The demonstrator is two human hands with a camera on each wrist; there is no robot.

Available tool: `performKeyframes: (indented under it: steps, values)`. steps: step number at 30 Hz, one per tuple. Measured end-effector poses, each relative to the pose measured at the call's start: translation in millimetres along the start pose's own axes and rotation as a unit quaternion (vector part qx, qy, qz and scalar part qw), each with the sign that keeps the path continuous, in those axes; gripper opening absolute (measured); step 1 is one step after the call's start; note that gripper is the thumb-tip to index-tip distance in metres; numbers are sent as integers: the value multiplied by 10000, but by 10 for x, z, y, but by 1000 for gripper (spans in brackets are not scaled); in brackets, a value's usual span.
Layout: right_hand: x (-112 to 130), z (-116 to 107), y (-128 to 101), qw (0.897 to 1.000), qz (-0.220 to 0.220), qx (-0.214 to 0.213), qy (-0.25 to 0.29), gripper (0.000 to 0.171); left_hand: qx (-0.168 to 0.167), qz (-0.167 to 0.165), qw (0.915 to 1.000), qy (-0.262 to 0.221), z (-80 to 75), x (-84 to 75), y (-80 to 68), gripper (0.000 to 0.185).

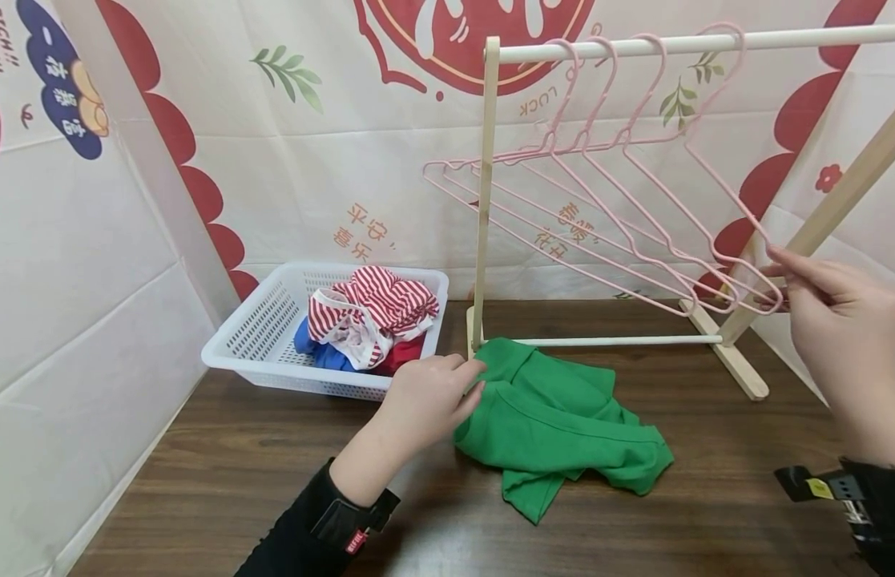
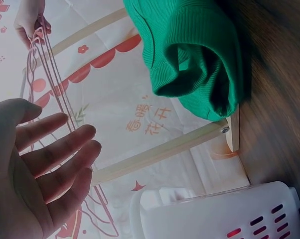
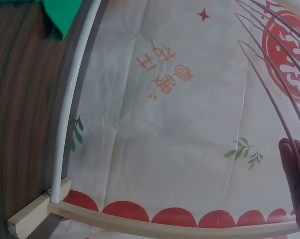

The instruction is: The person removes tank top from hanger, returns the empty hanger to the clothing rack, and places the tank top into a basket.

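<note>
Several pink wire hangers (image 1: 728, 192) hang from the rack's top bar (image 1: 815, 38). My right hand (image 1: 851, 328) pinches them at their right ends, which the left wrist view also shows. A crumpled green garment (image 1: 555, 417) with ribbed edges lies on the table below the hangers. Beside its left edge is my left hand (image 1: 429, 401), fingertips right at the cloth in the head view. In the left wrist view, the fingers of that hand (image 2: 50, 164) are spread and loosely bent, with nothing in them.
A white plastic basket (image 1: 245, 361) stands at the back left, holding a red-and-white striped garment (image 1: 397, 296) plus blue cloth (image 1: 332, 358) and red cloth (image 1: 404, 353). The rack's wooden post (image 1: 485, 200) rises between basket and hangers. Printed cloth (image 1: 310, 176) covers the walls behind.
</note>
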State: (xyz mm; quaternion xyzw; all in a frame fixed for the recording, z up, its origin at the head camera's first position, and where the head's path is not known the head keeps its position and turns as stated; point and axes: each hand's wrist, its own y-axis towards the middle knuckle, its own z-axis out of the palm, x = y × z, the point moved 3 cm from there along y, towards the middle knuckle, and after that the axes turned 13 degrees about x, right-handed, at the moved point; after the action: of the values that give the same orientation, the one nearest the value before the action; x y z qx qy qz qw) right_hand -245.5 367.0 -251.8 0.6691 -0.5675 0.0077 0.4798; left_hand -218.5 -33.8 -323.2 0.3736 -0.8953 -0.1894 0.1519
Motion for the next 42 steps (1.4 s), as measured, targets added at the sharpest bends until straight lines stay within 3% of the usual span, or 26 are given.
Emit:
performKeyframes:
  steps: [10, 18, 29, 36, 42]
  values:
    - [23, 89, 75, 9990, 80, 358, 239, 28, 21, 7, 10000, 23, 31, 1, 9, 17]
    - [27, 170, 221, 9918, 314, 888, 861, 32, 29, -33, 10000, 26, 43, 11, 15, 17]
    - [11, 220, 254, 9879, 693, 1179, 739, 35, -41, -45, 9999, 157, 78, 12, 29, 15]
    - [21, 192, 219, 9908, 865, 957, 408, 36, -2, -63, 9999, 134, 80, 13, 31, 15]
    - [76, 185, 209, 9956, 563, 529, 524, 32, 112, -114, 9998, 66, 95, 29, 32, 16]
